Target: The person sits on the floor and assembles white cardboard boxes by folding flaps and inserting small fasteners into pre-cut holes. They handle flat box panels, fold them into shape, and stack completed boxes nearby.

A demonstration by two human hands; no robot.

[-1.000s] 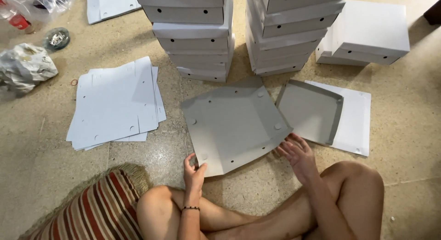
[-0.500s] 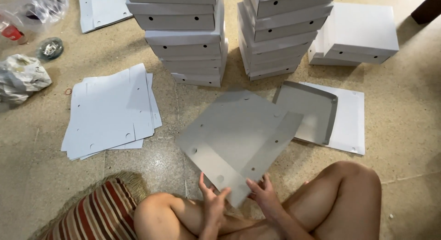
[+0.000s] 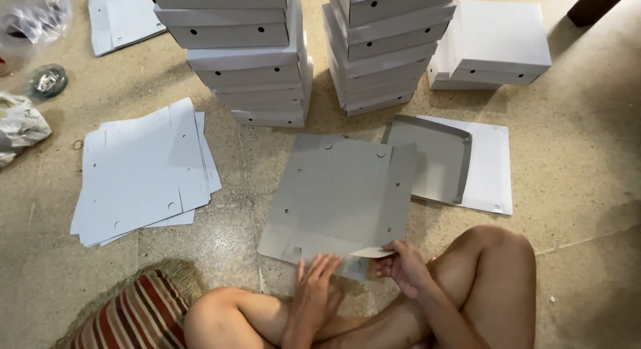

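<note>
Cardboard blank (image 3: pixel 337 199) – grey, flat, punched w/ small holes – lies on the floor right in front of my crossed legs, its near edge at my hands. One flap on its right side is folded up a bit. My left hand (image 3: pixel 314 285) rests on the near edge, fingers spread flat and open, pressing rather than gripping. My right hand (image 3: pixel 404 265) is partly closed, thumb and fingers pinching the near-right corner flap, which is lifted so its white underside shows.

Just right of the blank, nearly touching, sits a half-formed grey tray (image 3: pixel 427 159) w/ raised edges, lying on a white flat sheet (image 3: pixel 491 165). Left of the blank, a little apart, is a fanned stack of white flat blanks (image 3: pixel 143 172).

Behind the blank, two tall stacks of finished white boxes – left stack (image 3: pixel 244 55) and right stack (image 3: pixel 387 45) – stand close to its far edge and wall off the floor beyond. A lower box pile (image 3: pixel 494 45) sits right of them. More flat sheets (image 3: pixel 123 15) lie far left at top.

At the left edge: crumpled bag (image 3: pixel 20 125), small round tin (image 3: pixel 47 81), clear plastic bag (image 3: pixel 37 19). Striped cushion (image 3: pixel 130 315) is beside my left knee.
</note>
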